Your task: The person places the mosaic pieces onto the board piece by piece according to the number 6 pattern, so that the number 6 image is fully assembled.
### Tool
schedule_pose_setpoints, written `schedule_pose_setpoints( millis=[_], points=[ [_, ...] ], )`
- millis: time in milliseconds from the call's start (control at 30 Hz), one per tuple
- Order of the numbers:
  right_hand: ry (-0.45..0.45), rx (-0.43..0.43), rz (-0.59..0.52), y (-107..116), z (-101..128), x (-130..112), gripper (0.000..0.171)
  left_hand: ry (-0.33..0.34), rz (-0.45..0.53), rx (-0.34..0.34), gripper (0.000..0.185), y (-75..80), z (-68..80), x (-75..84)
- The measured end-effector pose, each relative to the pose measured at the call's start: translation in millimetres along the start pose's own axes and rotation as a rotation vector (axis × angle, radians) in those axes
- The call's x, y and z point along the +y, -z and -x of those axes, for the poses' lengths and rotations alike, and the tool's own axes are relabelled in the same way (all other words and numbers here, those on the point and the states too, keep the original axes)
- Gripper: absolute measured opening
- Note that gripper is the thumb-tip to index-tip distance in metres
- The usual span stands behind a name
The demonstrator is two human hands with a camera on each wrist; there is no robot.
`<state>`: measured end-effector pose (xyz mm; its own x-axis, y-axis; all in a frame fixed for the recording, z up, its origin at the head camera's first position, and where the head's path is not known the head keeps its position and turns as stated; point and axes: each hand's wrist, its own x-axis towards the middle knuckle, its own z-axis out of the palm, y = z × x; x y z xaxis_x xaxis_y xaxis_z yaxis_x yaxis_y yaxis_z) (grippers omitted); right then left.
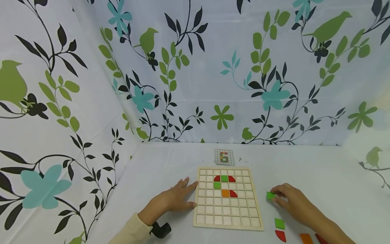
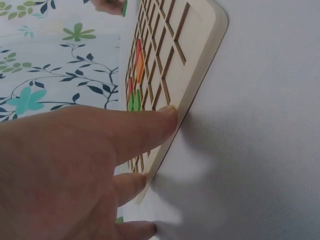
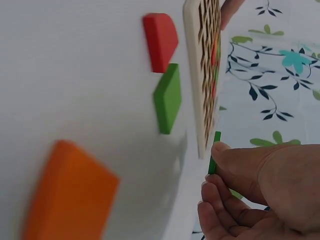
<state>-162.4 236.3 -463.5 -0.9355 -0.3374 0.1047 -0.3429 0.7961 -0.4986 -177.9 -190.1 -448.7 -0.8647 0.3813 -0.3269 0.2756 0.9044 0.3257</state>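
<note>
A wooden grid board (image 1: pixel 228 222) lies on the white table, with red, green and orange tiles (image 1: pixel 224 185) set in its upper cells. My left hand (image 1: pixel 178 198) lies flat with straight fingers (image 2: pixel 150 127) pressing on the board's left edge (image 2: pixel 200 80). My right hand (image 1: pixel 287 198) pinches a small green square tile (image 1: pixel 269 195) right of the board; the right wrist view shows that tile (image 3: pixel 214 152) edge-on between thumb and fingers, just off the board (image 3: pixel 197 75).
Loose tiles lie near the front right: a green square (image 1: pixel 279 223), a red quarter-round (image 1: pixel 280 235) and an orange piece (image 1: pixel 305 238). A small pattern card (image 1: pixel 224 157) lies behind the board. Leaf-and-bird printed cloth walls close the left and back.
</note>
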Motion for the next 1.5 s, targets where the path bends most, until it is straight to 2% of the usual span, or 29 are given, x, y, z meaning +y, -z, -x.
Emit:
schedule_pose_setpoints(
  millis=[333, 700, 867, 1000, 1167, 1500],
  points=[
    [0.01, -0.024, -0.029, -11.1, -34.1, -31.1, 0.025, 0.002, -0.007, 0.0, 0.079, -0.3, -1.4, -0.4],
    [0.078, -0.059, -0.1, -35.9, -61.7, -62.4, 0.021, 0.016, 0.01, -0.002, 0.078, -0.4, -0.5, 0.4],
    [0.173, -0.078, -0.06, -49.2, -69.3, -80.2, 0.021, 0.019, 0.016, -0.004, 0.079, 0.8, 0.8, 2.1],
    [0.239, -0.078, 0.016, -60.5, -76.3, -94.7, 0.018, 0.015, 0.004, 0.003, 0.079, 1.7, 1.4, 2.5],
    [0.259, -0.091, 0.091, -71.0, -81.8, -107.0, 0.012, 0.006, 0.001, 0.011, 0.078, 2.5, 2.6, 2.8],
    [0.3, -0.089, 0.139, -72.9, -82.7, -121.3, 0.01, 0.008, 0.008, 0.004, 0.077, 2.5, 2.3, 2.6]
  ],
)
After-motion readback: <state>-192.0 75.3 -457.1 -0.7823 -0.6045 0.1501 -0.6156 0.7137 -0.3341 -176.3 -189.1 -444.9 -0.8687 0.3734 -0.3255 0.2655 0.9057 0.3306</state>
